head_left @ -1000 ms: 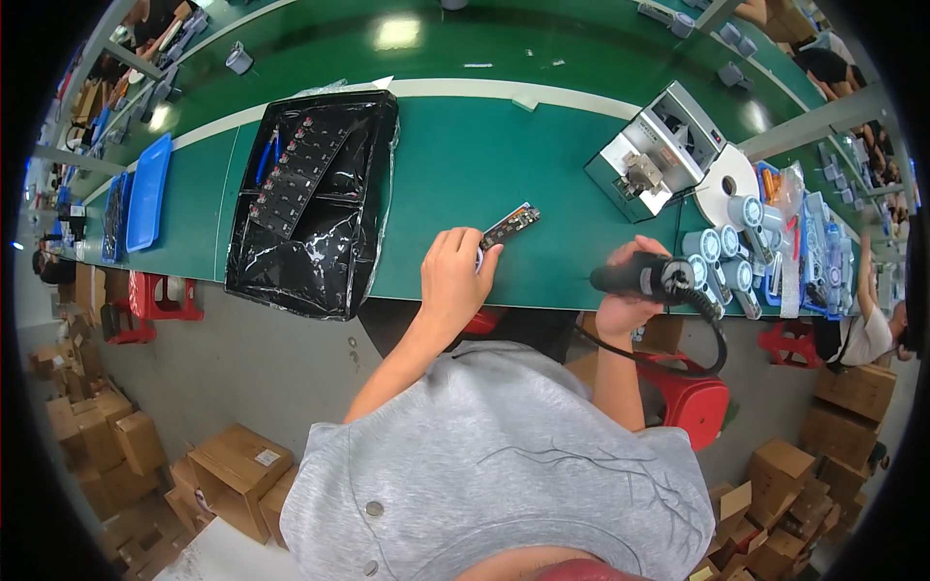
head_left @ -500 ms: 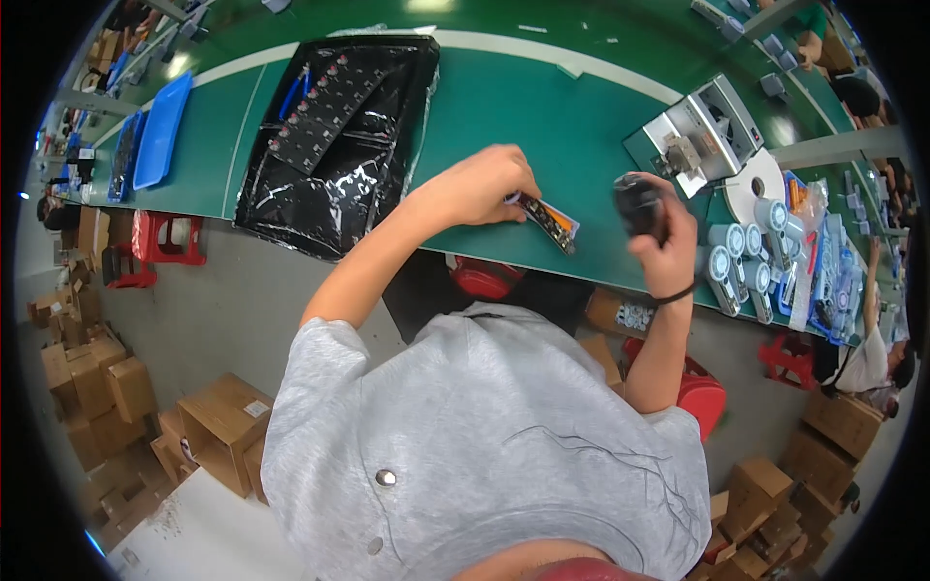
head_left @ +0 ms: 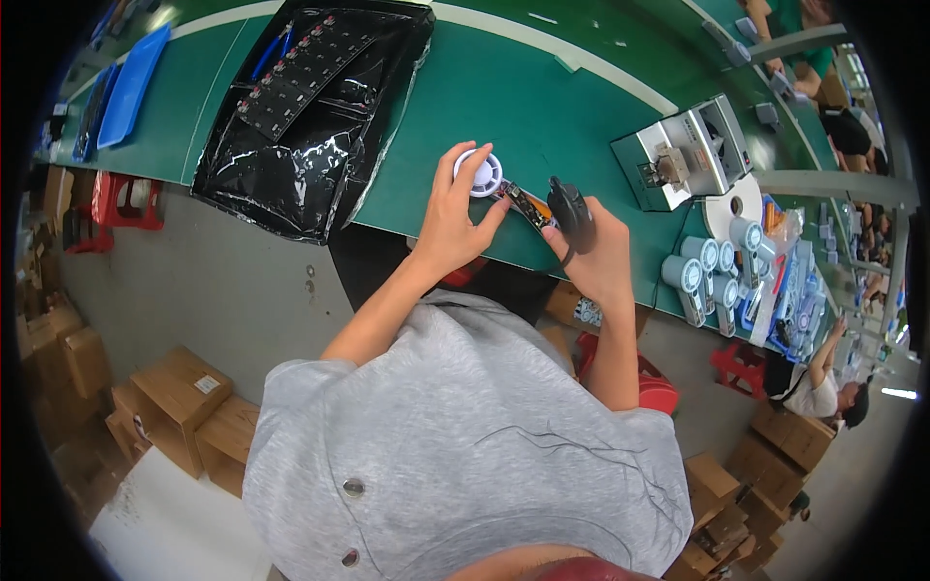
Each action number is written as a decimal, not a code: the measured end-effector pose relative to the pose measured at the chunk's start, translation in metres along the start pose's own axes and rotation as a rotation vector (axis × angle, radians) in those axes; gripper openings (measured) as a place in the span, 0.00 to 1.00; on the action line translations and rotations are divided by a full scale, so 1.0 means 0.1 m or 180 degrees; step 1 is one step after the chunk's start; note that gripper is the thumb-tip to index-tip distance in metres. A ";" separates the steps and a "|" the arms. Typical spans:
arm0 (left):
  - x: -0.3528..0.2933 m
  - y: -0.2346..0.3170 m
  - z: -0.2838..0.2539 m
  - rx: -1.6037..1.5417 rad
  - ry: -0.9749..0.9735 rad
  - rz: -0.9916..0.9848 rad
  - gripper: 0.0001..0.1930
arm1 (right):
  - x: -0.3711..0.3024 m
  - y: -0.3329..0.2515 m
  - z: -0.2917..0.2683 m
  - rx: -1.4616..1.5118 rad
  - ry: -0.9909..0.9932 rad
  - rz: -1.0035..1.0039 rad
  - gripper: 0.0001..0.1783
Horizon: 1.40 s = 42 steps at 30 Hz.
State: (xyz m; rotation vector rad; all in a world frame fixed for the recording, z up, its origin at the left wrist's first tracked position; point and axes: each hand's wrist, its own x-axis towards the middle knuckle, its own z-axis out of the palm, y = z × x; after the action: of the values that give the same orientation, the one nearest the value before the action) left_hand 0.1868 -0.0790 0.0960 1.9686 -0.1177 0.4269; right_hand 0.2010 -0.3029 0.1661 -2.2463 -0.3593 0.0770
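Observation:
A small handheld fan lies on the green bench top; its round white head (head_left: 483, 176) faces up, and its opened handle (head_left: 529, 207) shows a circuit board and an orange part. My left hand (head_left: 449, 225) holds the fan by its head, fingers over the rim and thumb near the start of the handle. My right hand (head_left: 603, 256) is wrapped round a black handheld tool (head_left: 573, 218) with a dark cord or strap hanging from it. The tool's front end is over the far end of the handle; whether they touch, I cannot tell.
At the left lies a shiny black plastic-covered pad (head_left: 271, 174) bearing dark circuit boards (head_left: 300, 82) and blue-handled pliers (head_left: 272, 53). A grey metal machine (head_left: 683, 155) stands at the right, near a white reel (head_left: 733, 205) and several light-blue fans (head_left: 684, 275). Blue trays (head_left: 134, 87) sit far left.
My left hand has shifted its hold, uncovering the white fan head. My right hand has brought the black tool left and down to the fan's handle. The whole view has shifted slightly.

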 end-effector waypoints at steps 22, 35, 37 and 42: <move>0.01 0.06 0.37 0.0006 0.0854 -0.0233 0.28 | 0.03 0.11 0.00 0.0315 0.0014 0.0340 0.18; -0.01 0.04 0.27 0.0161 0.0609 -0.0036 0.16 | 0.09 0.06 0.03 0.0123 -0.0153 0.0075 0.22; -0.02 0.02 0.20 0.0141 0.0511 0.0026 0.15 | 0.09 0.07 0.04 -0.0006 -0.0113 0.0124 0.23; -0.04 0.01 -0.03 0.1118 0.0255 0.0883 0.18 | 0.10 0.08 0.05 -0.0070 -0.0139 0.0054 0.23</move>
State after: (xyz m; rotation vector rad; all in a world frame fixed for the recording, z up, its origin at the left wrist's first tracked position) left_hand 0.1818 -0.0768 0.0963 2.2847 -0.2829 0.7478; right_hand 0.2113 -0.3012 0.1580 -2.2723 -0.3662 0.1319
